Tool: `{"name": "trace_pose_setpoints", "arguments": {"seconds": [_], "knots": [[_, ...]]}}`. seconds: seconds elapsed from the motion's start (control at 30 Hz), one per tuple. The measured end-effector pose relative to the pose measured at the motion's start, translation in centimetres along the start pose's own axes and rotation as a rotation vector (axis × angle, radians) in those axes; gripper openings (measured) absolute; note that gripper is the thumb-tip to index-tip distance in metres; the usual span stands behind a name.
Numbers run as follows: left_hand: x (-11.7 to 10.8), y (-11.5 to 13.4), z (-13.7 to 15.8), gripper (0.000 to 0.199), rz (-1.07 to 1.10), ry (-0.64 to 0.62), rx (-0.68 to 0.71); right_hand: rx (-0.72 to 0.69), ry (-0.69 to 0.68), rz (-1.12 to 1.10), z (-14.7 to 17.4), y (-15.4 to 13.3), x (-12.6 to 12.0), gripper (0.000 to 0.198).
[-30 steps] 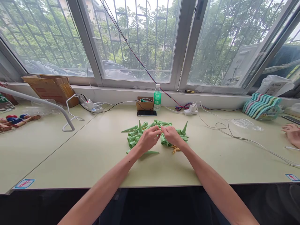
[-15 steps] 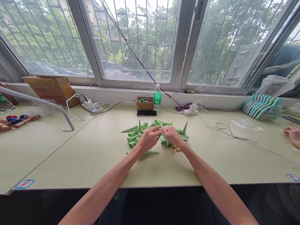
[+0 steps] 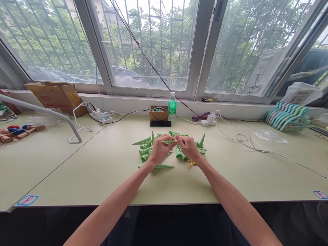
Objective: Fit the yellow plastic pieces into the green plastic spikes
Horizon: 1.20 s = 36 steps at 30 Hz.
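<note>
My left hand (image 3: 161, 149) is closed around a green plastic spike (image 3: 168, 141), which lies level across the fingers and points toward the other hand. At its right end my right hand (image 3: 187, 146) pinches with thumb and fingertips, and a small yellow piece (image 3: 175, 139) shows there, mostly hidden by the fingers. Under and around both hands lies a pile of green cone-shaped spikes with ribbed heads (image 3: 145, 151); one upright green cone (image 3: 202, 140) stands at the right. Several small yellow pieces (image 3: 191, 163) lie just below my right hand.
Behind the pile are a black phone (image 3: 160, 123), a small cardboard box (image 3: 153, 115) and a water bottle (image 3: 172, 107). White cables (image 3: 256, 149) run across the table's right side near teal hangers (image 3: 287, 117). A white metal arm (image 3: 51, 111) reaches in from the left, near wooden toys (image 3: 20, 132).
My left hand has turned, so the green spike in it now shows. The fingertips of both hands stay close together. Another person's hand at the right edge has gone out of view.
</note>
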<state>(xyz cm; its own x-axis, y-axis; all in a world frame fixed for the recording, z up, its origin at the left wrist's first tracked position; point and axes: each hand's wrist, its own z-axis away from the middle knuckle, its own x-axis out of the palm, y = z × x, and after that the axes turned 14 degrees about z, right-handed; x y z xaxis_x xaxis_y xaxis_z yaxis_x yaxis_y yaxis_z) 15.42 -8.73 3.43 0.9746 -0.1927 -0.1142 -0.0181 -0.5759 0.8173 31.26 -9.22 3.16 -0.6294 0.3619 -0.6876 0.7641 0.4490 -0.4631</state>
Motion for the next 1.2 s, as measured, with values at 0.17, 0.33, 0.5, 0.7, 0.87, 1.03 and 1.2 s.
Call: {"name": "trace_pose_setpoints", "arguments": {"seconds": [0.17, 0.33, 0.5, 0.7, 0.87, 1.03, 1.2], "knots": [[-0.3, -0.1, -0.1, 0.030, 0.168, -0.005, -0.140, -0.024, 0.000, -0.012, 0.1, 0.0, -0.1, 0.052], [-0.4, 0.0, -0.2, 0.033, 0.208, 0.001, -0.220, -0.028, -0.004, 0.007, 0.2, 0.1, 0.1, 0.051], [-0.5, 0.2, -0.2, 0.034, 0.240, -0.002, -0.259, -0.023, -0.003, 0.037, 0.2, 0.3, 0.3, 0.053], [-0.3, -0.2, -0.4, 0.037, 0.271, -0.018, -0.276, -0.009, -0.008, 0.036, 0.2, 0.1, 0.3, 0.054], [-0.4, -0.3, -0.5, 0.037, 0.213, 0.037, -0.286, 0.058, 0.078, 0.096, -0.1, 0.9, 0.2, 0.055], [-0.6, -0.1, -0.6, 0.044, 0.146, 0.125, -0.311, 0.169, 0.180, 0.220, -0.5, 2.2, -0.3, 0.052], [-0.6, -0.3, -0.5, 0.029, -0.117, 0.082, -0.179, 0.179, 0.215, 0.248, -0.6, 2.6, -0.3, 0.046]]}}
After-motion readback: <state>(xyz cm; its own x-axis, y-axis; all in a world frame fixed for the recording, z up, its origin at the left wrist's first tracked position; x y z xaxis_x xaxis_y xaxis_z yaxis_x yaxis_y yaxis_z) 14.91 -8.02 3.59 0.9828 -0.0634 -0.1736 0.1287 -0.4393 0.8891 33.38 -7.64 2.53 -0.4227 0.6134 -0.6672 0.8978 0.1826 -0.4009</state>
